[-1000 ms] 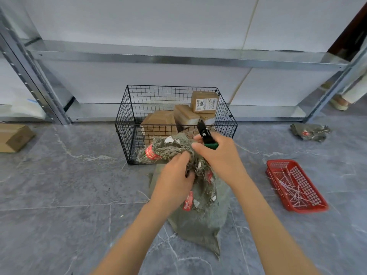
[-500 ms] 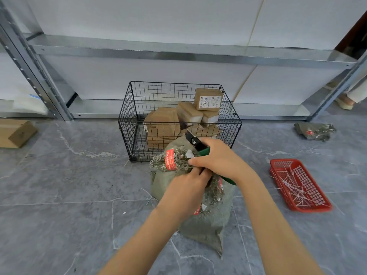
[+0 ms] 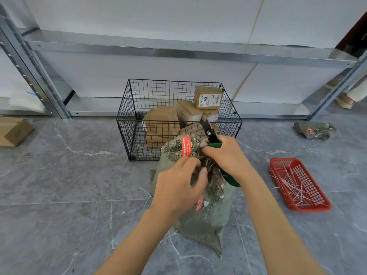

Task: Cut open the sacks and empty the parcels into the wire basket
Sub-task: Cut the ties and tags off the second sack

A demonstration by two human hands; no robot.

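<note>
Now your right hand [image 3: 228, 157], curled round the cutters [image 3: 211, 135], has tipped them up off the neck; left hand [image 3: 178, 187] still grips the sack [image 3: 204, 221], upright just before the basket [image 3: 127, 124]. Not yet emptied; tie cut? cannot tell

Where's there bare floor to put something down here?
Bare floor lies left of the sack, between the wire basket and the cardboard box. Another patch sits between basket and red tray, before the crumpled sack. Crowded: the sack's neck, where the left hand and right hand work, and the basket, stacked with parcels.
</note>
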